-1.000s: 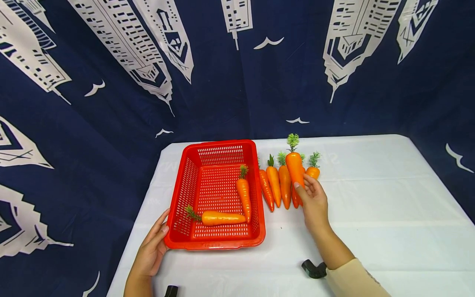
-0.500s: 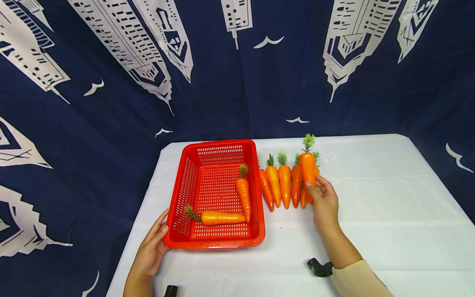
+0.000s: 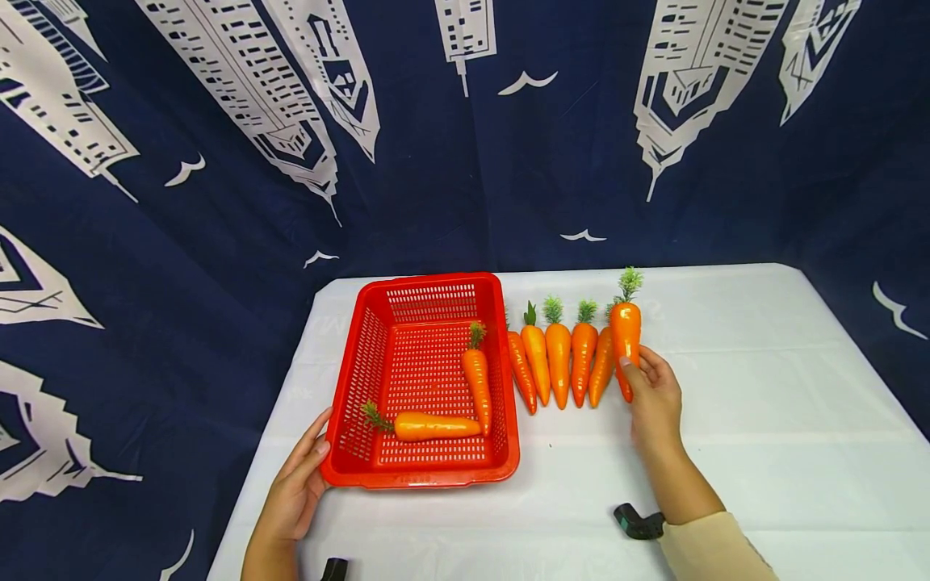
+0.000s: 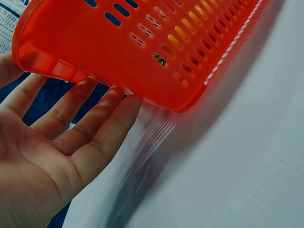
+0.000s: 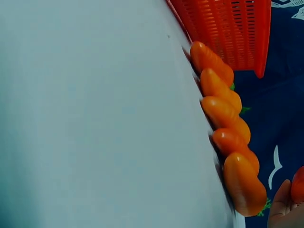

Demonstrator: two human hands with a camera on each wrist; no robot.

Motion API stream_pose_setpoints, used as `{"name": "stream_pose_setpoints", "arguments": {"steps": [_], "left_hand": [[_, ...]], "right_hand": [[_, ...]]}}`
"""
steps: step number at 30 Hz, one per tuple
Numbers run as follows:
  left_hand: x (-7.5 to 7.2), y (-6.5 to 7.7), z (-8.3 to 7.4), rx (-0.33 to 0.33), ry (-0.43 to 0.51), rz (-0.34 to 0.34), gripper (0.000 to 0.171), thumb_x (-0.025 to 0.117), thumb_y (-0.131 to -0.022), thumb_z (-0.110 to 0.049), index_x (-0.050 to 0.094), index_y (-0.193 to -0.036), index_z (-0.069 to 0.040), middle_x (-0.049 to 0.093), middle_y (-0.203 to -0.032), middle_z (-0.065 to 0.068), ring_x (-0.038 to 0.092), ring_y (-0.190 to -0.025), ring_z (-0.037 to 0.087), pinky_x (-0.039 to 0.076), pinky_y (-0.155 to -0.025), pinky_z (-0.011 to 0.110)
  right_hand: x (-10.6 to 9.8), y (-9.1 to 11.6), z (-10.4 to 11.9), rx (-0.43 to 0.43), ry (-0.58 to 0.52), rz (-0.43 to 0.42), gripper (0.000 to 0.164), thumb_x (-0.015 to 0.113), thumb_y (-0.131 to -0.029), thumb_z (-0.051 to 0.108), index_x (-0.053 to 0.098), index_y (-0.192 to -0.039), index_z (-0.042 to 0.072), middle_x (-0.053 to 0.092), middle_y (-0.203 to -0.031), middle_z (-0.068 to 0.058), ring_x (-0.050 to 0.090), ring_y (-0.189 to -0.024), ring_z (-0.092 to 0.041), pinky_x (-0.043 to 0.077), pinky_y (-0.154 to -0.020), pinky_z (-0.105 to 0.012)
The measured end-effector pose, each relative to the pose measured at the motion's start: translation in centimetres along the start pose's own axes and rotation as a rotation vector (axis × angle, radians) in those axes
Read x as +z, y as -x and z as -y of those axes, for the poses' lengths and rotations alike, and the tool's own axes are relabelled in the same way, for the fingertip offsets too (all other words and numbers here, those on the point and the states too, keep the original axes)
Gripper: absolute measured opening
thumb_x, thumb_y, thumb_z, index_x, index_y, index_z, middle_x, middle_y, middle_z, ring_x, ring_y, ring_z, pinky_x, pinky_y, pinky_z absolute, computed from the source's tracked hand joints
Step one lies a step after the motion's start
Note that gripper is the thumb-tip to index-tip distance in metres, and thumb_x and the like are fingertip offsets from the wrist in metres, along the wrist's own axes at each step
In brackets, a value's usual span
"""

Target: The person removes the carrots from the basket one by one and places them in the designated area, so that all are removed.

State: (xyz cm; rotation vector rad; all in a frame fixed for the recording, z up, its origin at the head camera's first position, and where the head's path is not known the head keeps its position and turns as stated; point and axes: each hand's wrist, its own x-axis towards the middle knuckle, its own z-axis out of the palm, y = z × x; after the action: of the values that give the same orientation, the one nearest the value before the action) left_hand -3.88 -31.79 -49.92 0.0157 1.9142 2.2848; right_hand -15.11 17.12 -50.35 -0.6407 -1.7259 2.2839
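My right hand (image 3: 656, 403) pinches an orange carrot (image 3: 626, 332) between thumb and fingers, its green tuft pointing away. This carrot stands at the right end of a row of several carrots (image 3: 558, 363); only a slice of the held carrot (image 5: 298, 185) shows in the right wrist view. At the near left corner of a red plastic basket (image 3: 421, 479), my left hand (image 3: 292, 492) touches the rim. The left wrist view shows the fingers (image 4: 107, 126) nearly straight against that rim. Two carrots lie inside the basket, one lengthwise (image 3: 477, 386) and one crosswise (image 3: 436, 427).
A white-covered table (image 3: 756, 420) bears everything, with a dark blue curtain (image 3: 465, 194) printed with white buildings and birds behind it. Black wrist devices (image 3: 639, 523) show near both forearms. The row's leftmost carrot (image 3: 521, 373) lies close against the basket's right side.
The right hand has moved rightward with its carrot, passing over the row to its right end, so the carrots behind it now show. The left hand and basket have stayed put.
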Motion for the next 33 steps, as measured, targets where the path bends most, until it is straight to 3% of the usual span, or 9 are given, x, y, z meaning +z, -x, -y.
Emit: {"name": "stream_pose_setpoints", "arguments": {"steps": [13,20,29,33], "left_hand": [[0.0,0.0,0.0,-0.001,-0.001,0.001,0.054,0.032,-0.111,-0.017,0.018,-0.163,-0.017,0.047,-0.144,-0.003,0.060,-0.124,0.008,0.055,-0.096,0.029],[-0.1,0.0,0.0,-0.001,0.003,0.003,0.054,0.032,-0.111,-0.017,0.018,-0.163,-0.018,0.047,-0.145,-0.003,0.060,-0.125,0.008,0.055,-0.096,0.029],[0.0,0.0,0.0,-0.003,0.000,0.005,0.054,0.032,-0.111,-0.017,0.019,-0.163,-0.018,0.046,-0.145,-0.002,0.059,-0.125,0.009,0.054,-0.097,0.029],[0.0,0.0,-0.1,-0.006,-0.007,0.002,0.054,0.032,-0.111,-0.017,0.019,-0.163,-0.018,0.046,-0.145,-0.002,0.059,-0.125,0.008,0.054,-0.097,0.029]], "right_hand": [[-1.1,-0.8,0.0,0.059,0.041,-0.017,0.051,0.064,-0.099,0.019,0.046,-0.146,0.009,0.058,-0.115,0.006,0.065,-0.090,-0.005,0.048,-0.062,-0.014],[-1.5,-1.3,-0.1,0.100,0.119,0.008,0.058,0.063,-0.100,0.021,0.039,-0.151,0.005,0.055,-0.116,0.007,0.062,-0.091,0.000,0.051,-0.078,-0.009],[-2.0,-1.9,-0.3,0.128,0.175,0.017,0.062,0.061,-0.100,0.018,0.033,-0.153,0.004,0.053,-0.115,0.006,0.059,-0.087,0.003,0.049,-0.078,-0.008],[-2.4,-2.0,-0.2,0.153,0.251,0.033,0.066,0.061,-0.100,0.019,0.029,-0.156,0.005,0.052,-0.114,0.007,0.055,-0.086,0.003,0.047,-0.076,-0.010]]}}
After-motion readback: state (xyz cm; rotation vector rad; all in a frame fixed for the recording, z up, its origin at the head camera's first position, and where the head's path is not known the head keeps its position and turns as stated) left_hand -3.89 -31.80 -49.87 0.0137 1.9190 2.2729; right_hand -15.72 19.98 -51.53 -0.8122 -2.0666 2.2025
